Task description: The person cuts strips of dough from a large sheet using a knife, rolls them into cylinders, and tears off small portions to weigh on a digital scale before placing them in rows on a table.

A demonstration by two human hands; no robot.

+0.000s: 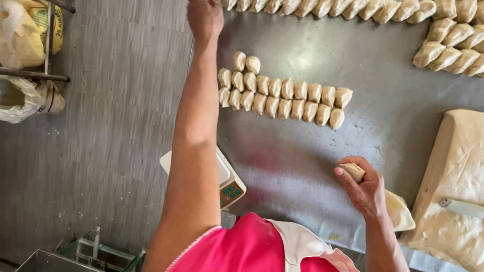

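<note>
My right hand pinches a dough piece on bare steel table; left hand at far edge — fingers unclear.

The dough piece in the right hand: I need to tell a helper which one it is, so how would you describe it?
Start at the steel table and find the big dough slab at its right edge. Just left of it, the right hand grips the dough piece. Unlike the pieces in rows, it is held alone, off the table.
</note>
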